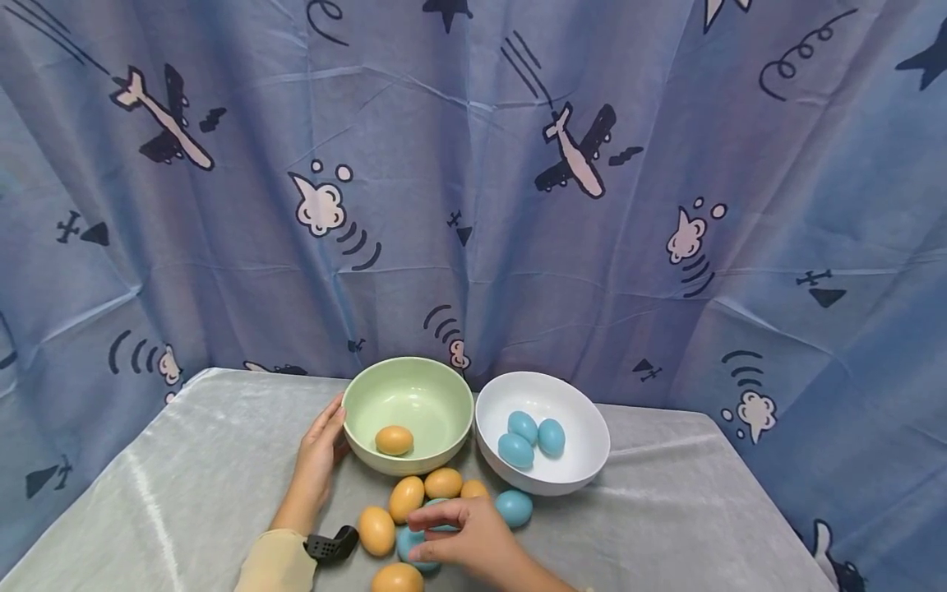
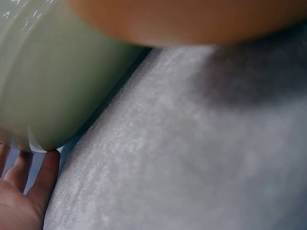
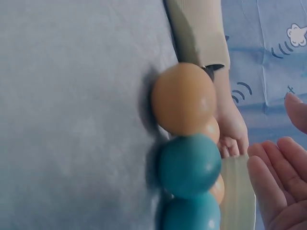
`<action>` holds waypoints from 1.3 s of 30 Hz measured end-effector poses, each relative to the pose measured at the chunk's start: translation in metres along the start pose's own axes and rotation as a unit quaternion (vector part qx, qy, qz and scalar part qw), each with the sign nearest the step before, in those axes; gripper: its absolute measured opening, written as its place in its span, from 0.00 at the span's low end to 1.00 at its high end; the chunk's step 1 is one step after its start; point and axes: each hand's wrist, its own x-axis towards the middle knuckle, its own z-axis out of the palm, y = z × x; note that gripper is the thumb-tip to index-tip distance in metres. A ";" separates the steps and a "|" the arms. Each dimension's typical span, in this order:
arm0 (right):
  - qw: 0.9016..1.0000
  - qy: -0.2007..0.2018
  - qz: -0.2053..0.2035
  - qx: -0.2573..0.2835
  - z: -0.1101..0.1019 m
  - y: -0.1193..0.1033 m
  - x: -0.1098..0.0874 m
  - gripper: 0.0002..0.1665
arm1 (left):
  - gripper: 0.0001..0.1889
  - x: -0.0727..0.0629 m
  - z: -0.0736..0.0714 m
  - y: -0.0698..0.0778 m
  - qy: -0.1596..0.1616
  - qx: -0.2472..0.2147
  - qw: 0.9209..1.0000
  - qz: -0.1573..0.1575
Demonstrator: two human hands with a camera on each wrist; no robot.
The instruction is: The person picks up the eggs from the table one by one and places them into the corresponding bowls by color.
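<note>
My left hand (image 1: 316, 460) rests against the left side of a green bowl (image 1: 358, 436), its fingers extended along the wall; the left wrist view shows fingertips on the bowl (image 2: 57, 76). Inside that bowl lies one orange egg (image 1: 394, 440). Above the loose eggs, my right hand (image 1: 477, 534) has thumb and fingers apart and holds nothing. Closest to its fingertips are a blue egg (image 1: 411, 543) and another, partly hidden one (image 1: 436, 503). Several orange eggs (image 1: 376, 531) lie around them. A third blue egg (image 1: 514, 508) sits just beyond the right hand.
A white bowl (image 1: 584, 460) with three blue eggs (image 1: 515, 450) stands right beside the green one. Grey cloth (image 1: 185, 493) covers the table. Behind it hangs a blue patterned curtain (image 1: 414, 205). A black band (image 1: 333, 546) circles the left wrist.
</note>
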 end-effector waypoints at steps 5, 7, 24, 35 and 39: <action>1.000 -0.017 0.019 0.011 0.006 0.003 -0.004 0.19 | 0.31 0.001 0.000 0.000 0.001 0.002 1.000 -0.002; 1.000 -0.021 0.017 0.004 0.009 0.003 -0.006 0.18 | 0.30 0.001 0.000 -0.001 0.001 0.002 1.000 -0.003; 0.999 -0.046 0.018 -0.011 0.012 0.012 -0.008 0.18 | 0.31 0.001 0.001 -0.002 0.002 0.003 1.000 -0.002; 0.997 -0.069 -0.010 -0.036 0.014 0.014 -0.006 0.19 | 0.31 0.001 0.001 -0.001 0.006 0.004 1.000 -0.006; 0.997 -0.075 0.007 -0.029 0.015 0.014 -0.007 0.20 | 0.31 0.002 0.000 -0.001 0.003 0.000 1.000 -0.005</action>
